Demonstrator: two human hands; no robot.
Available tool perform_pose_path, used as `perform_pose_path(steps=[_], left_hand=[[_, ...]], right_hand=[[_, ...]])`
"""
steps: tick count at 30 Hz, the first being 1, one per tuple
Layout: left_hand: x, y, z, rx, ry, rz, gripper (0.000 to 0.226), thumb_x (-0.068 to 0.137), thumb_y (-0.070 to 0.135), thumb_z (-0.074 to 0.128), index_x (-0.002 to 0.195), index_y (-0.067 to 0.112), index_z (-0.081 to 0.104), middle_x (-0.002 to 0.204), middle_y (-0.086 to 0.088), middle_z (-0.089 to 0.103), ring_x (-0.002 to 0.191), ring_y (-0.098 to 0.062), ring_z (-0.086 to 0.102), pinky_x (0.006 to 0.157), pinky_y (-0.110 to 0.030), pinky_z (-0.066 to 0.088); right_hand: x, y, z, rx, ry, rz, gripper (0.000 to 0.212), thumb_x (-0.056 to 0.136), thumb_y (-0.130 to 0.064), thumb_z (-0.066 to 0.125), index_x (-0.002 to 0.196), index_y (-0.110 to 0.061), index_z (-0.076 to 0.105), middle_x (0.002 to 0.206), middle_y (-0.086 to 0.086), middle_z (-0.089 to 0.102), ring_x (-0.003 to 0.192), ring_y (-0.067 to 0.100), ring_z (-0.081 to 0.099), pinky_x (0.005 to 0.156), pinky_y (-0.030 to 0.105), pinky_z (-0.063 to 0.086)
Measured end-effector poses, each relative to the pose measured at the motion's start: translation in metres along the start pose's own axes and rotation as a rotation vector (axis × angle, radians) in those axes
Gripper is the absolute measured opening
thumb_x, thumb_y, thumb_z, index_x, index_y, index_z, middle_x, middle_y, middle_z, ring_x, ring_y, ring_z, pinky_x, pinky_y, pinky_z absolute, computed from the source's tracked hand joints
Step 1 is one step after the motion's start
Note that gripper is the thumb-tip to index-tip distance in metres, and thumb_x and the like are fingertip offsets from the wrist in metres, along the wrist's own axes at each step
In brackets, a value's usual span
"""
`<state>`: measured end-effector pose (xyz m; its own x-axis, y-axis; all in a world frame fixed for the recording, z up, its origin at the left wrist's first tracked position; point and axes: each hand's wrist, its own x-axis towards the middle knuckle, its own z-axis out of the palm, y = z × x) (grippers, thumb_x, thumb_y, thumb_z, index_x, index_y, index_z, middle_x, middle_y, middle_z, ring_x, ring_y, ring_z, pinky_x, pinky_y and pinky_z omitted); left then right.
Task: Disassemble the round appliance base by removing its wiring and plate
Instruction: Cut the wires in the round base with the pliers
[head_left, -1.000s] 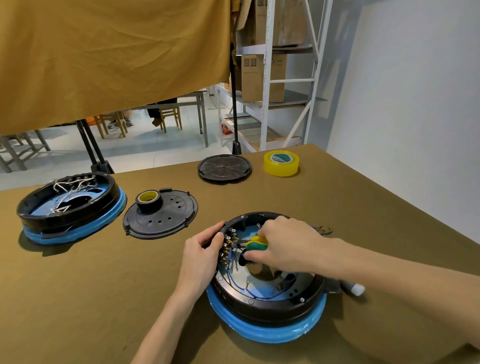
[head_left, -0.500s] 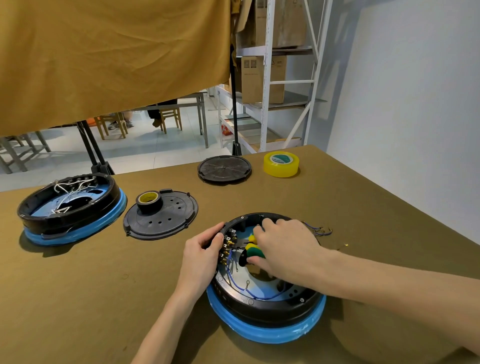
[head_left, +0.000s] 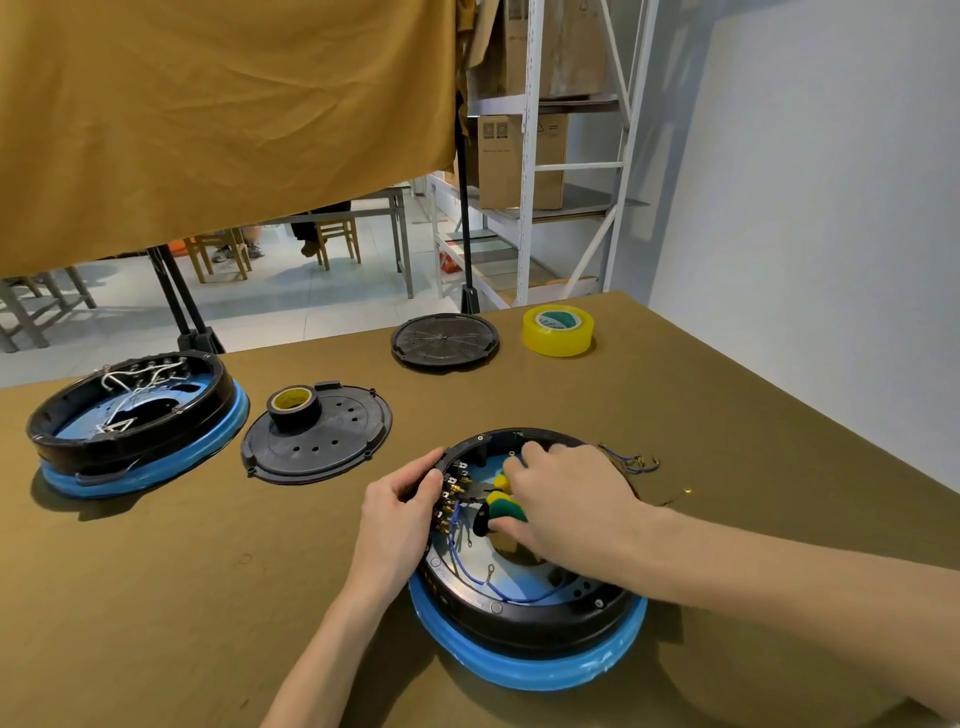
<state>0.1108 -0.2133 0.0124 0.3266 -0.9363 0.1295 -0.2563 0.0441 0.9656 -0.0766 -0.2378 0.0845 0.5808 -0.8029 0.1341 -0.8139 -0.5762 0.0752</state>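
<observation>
Olive-brown cloth covers the tabletop (head_left: 675, 415), where the round black-and-blue appliance base (head_left: 524, 639) sits nearest the person. Left hand (head_left: 400, 512) grips its rim, seemingly steadying it, while right hand (head_left: 566, 501) is clamped on green-and-yellow-handled pliers (head_left: 496, 501) at the blue wiring (head_left: 467, 566).

Both arms were bare, with no sleeves in sight. The left hand (head_left: 397, 514) and the right hand (head_left: 571, 499) wore no gloves, rings or watch. The fingers (head_left: 535, 457) had short nails.
</observation>
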Motion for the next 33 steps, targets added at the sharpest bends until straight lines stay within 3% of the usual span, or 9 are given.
perform_pose_path(steps=[4,7,13,18,20,23,28,30,33], left_hand=[[-0.0004,0.0002,0.0,-0.01,-0.003,-0.004,0.033,0.104,0.019,0.056,0.135,0.027,0.066,0.124,0.015,0.068,0.109,0.01,0.059,0.081,-0.008,0.049],[0.0001,0.0003,-0.0004,-0.019,0.003,-0.002,0.033,0.104,0.019,0.057,0.134,0.025,0.067,0.125,0.011,0.069,0.11,0.008,0.061,0.079,-0.006,0.05],[0.0004,0.0003,-0.0003,-0.024,-0.002,-0.012,0.031,0.104,0.019,0.057,0.132,0.027,0.068,0.119,0.017,0.069,0.1,0.021,0.059,0.075,-0.001,0.048],[-0.0013,0.001,-0.0007,-0.014,0.002,-0.003,0.032,0.104,0.02,0.057,0.133,0.027,0.068,0.125,0.012,0.068,0.113,0.005,0.06,0.086,-0.009,0.048],[-0.0018,0.0015,-0.001,-0.018,0.002,-0.003,0.032,0.104,0.02,0.057,0.134,0.027,0.067,0.126,0.012,0.068,0.112,0.007,0.059,0.085,-0.007,0.048],[-0.0027,0.0029,-0.0007,-0.012,0.0,0.001,0.032,0.104,0.02,0.057,0.134,0.026,0.067,0.128,0.011,0.067,0.118,0.0,0.059,0.094,-0.016,0.048],[-0.0025,0.0044,-0.0006,-0.013,0.005,0.0,0.032,0.104,0.019,0.057,0.133,0.025,0.068,0.123,0.013,0.069,0.109,0.011,0.061,0.082,-0.006,0.048],[-0.0027,0.0048,-0.0004,-0.008,0.0,-0.001,0.032,0.104,0.02,0.057,0.134,0.025,0.068,0.126,0.011,0.068,0.115,0.004,0.061,0.089,-0.012,0.05],[-0.003,0.0051,-0.0002,-0.016,-0.003,-0.002,0.032,0.104,0.02,0.057,0.134,0.026,0.068,0.126,0.012,0.068,0.114,0.004,0.06,0.083,-0.008,0.049]], right_hand=[[0.0028,0.0073,-0.0032,0.132,-0.145,0.07,0.059,0.09,-0.073,0.052,0.103,-0.018,0.064,0.097,0.003,0.064,0.085,0.022,0.063,0.071,0.037,0.052],[0.0017,0.0035,0.0002,0.083,-0.096,0.055,0.059,0.091,-0.073,0.05,0.107,-0.018,0.064,0.099,0.003,0.064,0.083,0.021,0.06,0.071,0.036,0.048],[-0.0004,0.001,0.0016,0.08,-0.09,0.1,0.056,0.09,-0.076,0.049,0.1,-0.022,0.06,0.092,0.001,0.059,0.083,0.024,0.061,0.066,0.035,0.041],[-0.0005,0.0009,0.0035,0.089,-0.085,0.102,0.056,0.089,-0.076,0.05,0.098,-0.022,0.06,0.089,-0.001,0.056,0.081,0.022,0.059,0.067,0.035,0.042],[-0.0015,-0.0003,0.0039,0.076,-0.095,0.098,0.054,0.09,-0.076,0.049,0.096,-0.023,0.056,0.09,0.0,0.056,0.08,0.023,0.056,0.068,0.035,0.041],[-0.0006,0.0011,0.0031,0.089,-0.098,0.098,0.054,0.089,-0.076,0.05,0.094,-0.022,0.056,0.087,-0.001,0.055,0.079,0.023,0.056,0.067,0.034,0.041],[0.0003,-0.0003,0.0012,0.086,-0.102,0.091,0.056,0.09,-0.074,0.051,0.099,-0.02,0.06,0.094,0.004,0.06,0.088,0.028,0.062,0.07,0.035,0.041],[0.0015,0.0011,-0.0002,0.103,-0.108,0.108,0.054,0.089,-0.074,0.052,0.098,-0.021,0.059,0.092,0.002,0.059,0.087,0.027,0.062,0.069,0.035,0.041],[0.0017,0.0004,-0.0022,0.1,-0.122,0.107,0.055,0.089,-0.075,0.052,0.097,-0.021,0.059,0.089,0.0,0.058,0.085,0.025,0.061,0.068,0.035,0.043]])
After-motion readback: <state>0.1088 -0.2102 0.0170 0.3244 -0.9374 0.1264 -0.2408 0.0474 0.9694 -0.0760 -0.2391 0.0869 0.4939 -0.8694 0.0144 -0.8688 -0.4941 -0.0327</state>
